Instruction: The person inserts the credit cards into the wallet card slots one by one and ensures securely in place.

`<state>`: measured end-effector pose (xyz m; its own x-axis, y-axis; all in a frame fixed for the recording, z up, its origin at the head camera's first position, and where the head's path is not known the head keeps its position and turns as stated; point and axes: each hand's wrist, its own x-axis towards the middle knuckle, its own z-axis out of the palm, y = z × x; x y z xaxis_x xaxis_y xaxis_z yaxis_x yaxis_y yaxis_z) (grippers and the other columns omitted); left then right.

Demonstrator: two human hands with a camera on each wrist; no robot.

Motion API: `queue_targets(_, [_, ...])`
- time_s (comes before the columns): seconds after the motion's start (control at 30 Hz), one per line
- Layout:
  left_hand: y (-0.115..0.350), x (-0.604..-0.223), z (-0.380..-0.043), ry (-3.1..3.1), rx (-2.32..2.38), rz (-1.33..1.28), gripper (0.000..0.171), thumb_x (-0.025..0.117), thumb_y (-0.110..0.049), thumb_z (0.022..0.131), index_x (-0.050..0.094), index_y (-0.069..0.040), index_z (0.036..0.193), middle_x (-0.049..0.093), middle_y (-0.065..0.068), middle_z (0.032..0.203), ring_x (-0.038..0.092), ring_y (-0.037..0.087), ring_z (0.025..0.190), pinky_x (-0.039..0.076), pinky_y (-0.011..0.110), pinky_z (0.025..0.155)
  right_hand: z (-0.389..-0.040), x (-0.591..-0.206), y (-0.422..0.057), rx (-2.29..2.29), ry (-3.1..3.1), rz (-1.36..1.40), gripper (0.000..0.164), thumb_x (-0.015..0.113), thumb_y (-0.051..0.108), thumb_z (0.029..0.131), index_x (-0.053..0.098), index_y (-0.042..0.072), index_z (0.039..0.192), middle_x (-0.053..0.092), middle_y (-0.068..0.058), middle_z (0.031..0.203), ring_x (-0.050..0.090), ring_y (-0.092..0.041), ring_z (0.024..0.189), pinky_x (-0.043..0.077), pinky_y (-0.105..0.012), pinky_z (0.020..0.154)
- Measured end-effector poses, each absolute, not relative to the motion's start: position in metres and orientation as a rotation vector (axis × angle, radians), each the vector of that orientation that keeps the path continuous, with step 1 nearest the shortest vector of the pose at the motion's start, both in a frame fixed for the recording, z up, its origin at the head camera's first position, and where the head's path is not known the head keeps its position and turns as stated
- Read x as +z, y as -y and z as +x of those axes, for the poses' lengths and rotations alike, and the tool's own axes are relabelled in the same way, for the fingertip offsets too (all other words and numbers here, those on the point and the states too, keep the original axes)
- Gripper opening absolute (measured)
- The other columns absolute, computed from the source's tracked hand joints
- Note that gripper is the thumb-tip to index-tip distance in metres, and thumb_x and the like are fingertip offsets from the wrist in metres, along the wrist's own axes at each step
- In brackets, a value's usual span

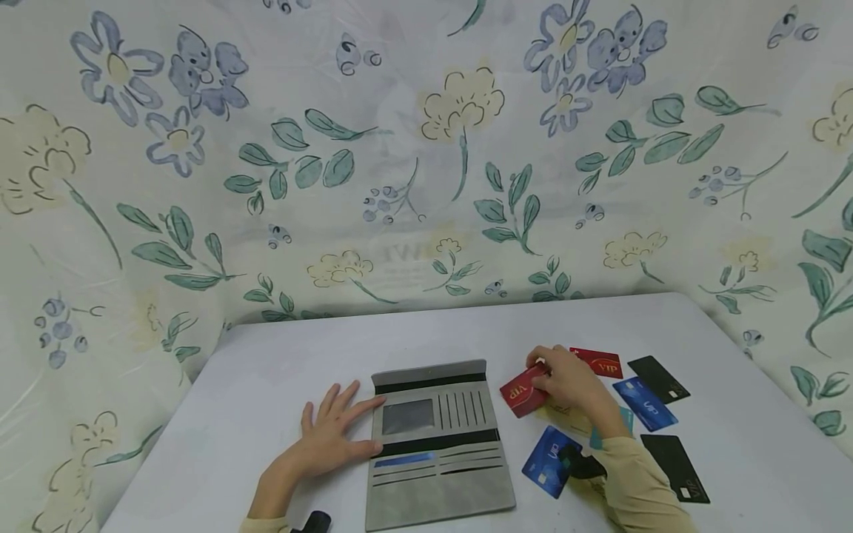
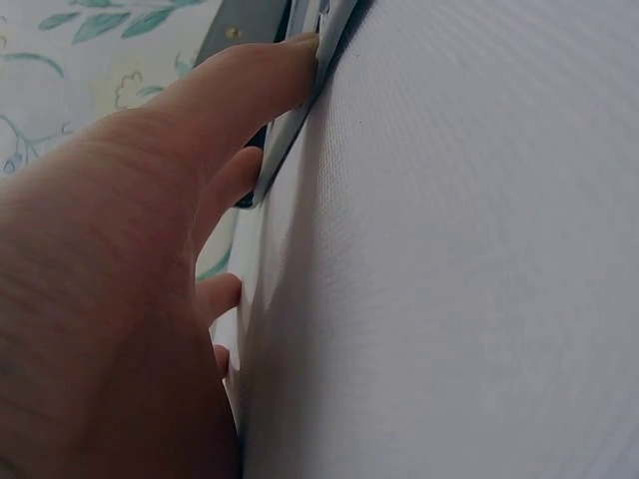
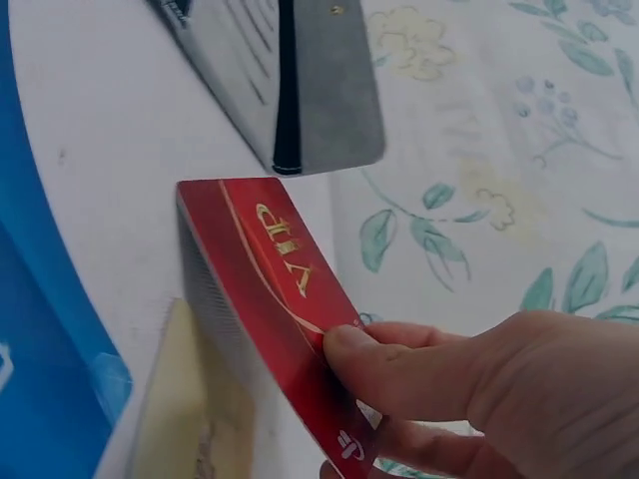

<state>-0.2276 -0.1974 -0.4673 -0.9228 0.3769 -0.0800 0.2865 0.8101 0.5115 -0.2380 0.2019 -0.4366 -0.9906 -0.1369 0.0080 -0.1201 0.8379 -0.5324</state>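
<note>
A grey wallet (image 1: 440, 500) lies unfolded on the table, with card slots, a clear window and a blue card (image 1: 403, 460) tucked into one slot. My left hand (image 1: 329, 437) rests at its left edge, fingers spread, with thumb and index finger touching the border. In the right wrist view, my right hand (image 3: 469, 389) pinches a red VIP card (image 3: 270, 289) between thumb and fingers, tilted above the table. From the head view, that card is just right of the wallet, over a gold card (image 1: 566, 418).
Right of the wallet lie another red card (image 1: 603, 364), blue cards (image 1: 645, 403) (image 1: 549, 463), black cards (image 1: 660, 377) (image 1: 676, 468) and a teal card (image 1: 626, 418), partly under the right forearm. Flowered cloth (image 1: 400, 148) hangs behind the white table (image 1: 266, 370).
</note>
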Motion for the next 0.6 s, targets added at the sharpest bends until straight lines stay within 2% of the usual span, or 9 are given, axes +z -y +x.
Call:
queue_targets(0.13, [0.198,-0.467,-0.228,-2.813,0.752,0.52,0.074,0.072,-0.054,0.08,0.05,-0.025,0.145,0.018,0.02,0.163,-0.002,0.048,0.148,-0.012,0.074,0.106,-0.233,-0.43,-0.206,-0.94,-2.941,-0.246,0.022,0.07,0.009,0.09,0.064,0.012,0.11,0.068,-0.013,0.105,0.063,-0.026,0.091,0.057,-0.047,0.083])
queue_targets(0.33, [0.198,-0.466,-0.226,-2.804,0.749,0.503,0.074,0.073,-0.053,0.08,0.05,-0.025,0.145,0.018,0.02,0.163,-0.002,0.047,0.148,-0.013,0.074,0.106,-0.228,-0.416,-0.207,-1.091,-2.851,-0.332,0.021,0.067,0.005,0.09,0.063,0.012,0.109,0.068,-0.015,0.108,0.063,-0.027,0.093,0.058,-0.047,0.082])
queue_targets(0.6, [0.197,-0.463,-0.225,-2.789,0.75,0.5,0.074,0.073,-0.053,0.08,0.05,-0.026,0.145,0.017,0.02,0.163,-0.003,0.048,0.148,-0.013,0.074,0.105,-0.228,-0.41,-0.199,-1.219,-2.68,-0.359,0.017,0.068,0.01,0.091,0.061,0.015,0.106,0.07,-0.01,0.107,0.064,-0.023,0.092,0.055,-0.044,0.083])
